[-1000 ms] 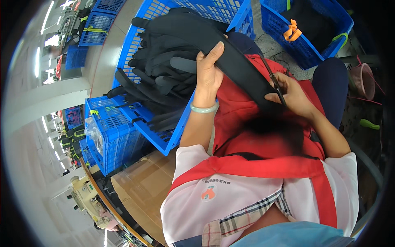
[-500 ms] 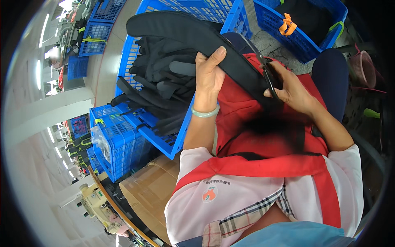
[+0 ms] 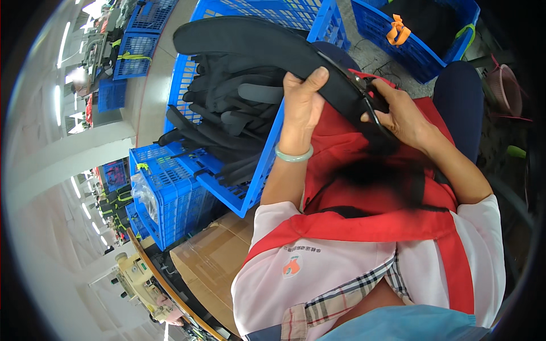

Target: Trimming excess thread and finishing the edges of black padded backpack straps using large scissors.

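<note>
A long curved black padded fabric strip (image 3: 244, 41) stretches from the crate at upper left down toward my lap. My left hand (image 3: 302, 111) is closed on its middle, thumb on top and fingers hidden underneath. Black-handled scissors (image 3: 373, 115) are in my right hand (image 3: 405, 118), with fingers through or around the handles. Their blades lie along the strip's right edge, pointing up and left. Whether the blades are touching the strip I cannot tell. The strip's lower end passes over my red apron (image 3: 335, 142) and blends into a dark blur.
A blue plastic crate (image 3: 245, 206) at left holds many similar black strips (image 3: 227, 102). Another blue crate (image 3: 392, 48), with an orange ribbon, stands at far right. Stacked blue crates (image 3: 176, 199) and a cardboard box (image 3: 213, 256) are left of me. A pink basket (image 3: 506, 91) stands at right.
My left hand has shifted slightly right along with the strip, closer to the scissors. The scissors remain at the strip's right edge in my right hand.
</note>
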The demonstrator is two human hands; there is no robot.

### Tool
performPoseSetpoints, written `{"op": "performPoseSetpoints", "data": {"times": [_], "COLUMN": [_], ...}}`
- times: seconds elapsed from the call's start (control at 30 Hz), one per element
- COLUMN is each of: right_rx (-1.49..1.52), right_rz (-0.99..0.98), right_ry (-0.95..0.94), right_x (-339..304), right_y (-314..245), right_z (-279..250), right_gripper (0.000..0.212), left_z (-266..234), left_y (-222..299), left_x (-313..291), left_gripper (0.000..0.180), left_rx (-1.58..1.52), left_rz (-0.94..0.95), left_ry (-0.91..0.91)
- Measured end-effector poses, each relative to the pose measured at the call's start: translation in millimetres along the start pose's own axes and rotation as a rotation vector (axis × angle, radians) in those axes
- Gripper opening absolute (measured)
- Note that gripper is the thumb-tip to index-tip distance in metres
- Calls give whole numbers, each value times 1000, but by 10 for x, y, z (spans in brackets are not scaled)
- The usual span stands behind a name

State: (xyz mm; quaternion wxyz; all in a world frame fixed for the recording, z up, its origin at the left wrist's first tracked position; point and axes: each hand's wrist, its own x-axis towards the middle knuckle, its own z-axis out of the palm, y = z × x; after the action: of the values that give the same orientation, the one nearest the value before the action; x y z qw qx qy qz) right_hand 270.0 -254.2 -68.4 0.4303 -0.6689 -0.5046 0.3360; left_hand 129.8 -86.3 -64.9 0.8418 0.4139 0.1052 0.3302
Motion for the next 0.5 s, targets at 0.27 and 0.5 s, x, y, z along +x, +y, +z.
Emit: {"op": "performPoseSetpoints", "data": {"times": [0.27,0.5], "right_rx": [-61,-71], "right_rz": [92,32], "right_ry": [-38,26], "right_x": [-13,23], "right_y": [-140,-190], "right_z": [-48,12], "right_gripper": [52,50], "left_z": [29,-30], "left_y": [-42,-48], "left_x": [-58,-67], "left_gripper": [20,21], "left_rx": [-71,-46], "left_rz": [-50,-48], "left_ry": [69,-5]}}
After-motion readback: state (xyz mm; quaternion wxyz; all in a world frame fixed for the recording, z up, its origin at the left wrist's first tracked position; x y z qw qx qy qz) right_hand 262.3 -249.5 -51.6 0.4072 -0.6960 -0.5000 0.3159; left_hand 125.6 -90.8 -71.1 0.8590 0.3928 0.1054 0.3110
